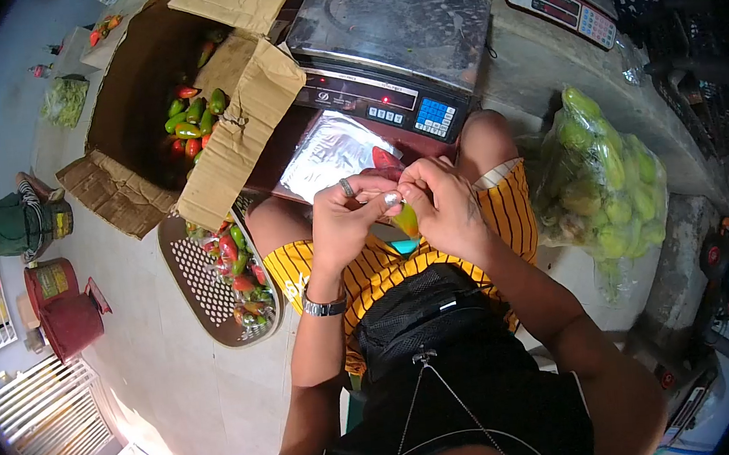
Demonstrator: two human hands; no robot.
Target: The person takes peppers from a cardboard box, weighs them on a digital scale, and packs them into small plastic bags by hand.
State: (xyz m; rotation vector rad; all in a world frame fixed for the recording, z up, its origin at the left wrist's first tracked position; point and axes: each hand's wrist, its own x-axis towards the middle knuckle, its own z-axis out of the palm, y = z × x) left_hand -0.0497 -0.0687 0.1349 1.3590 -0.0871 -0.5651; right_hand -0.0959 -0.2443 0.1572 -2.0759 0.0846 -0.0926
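Left hand and right hand meet on the wearer's side of the scale, fingertips pinched around peppers: red pepper toward the scale, yellow-green pepper farther from it. Wrapping unconfirmed. Judged light, firm, slick, bruisable; grasp mid-body, gently.

Ahead of left hand and right hand: short gap over silvery sheet, then weighing scale blocks. Leftward: left knee, then basket, cardboard flap jutting above. Rightward: right knee, bagged green vegetables beyond. Open floor left of basket.
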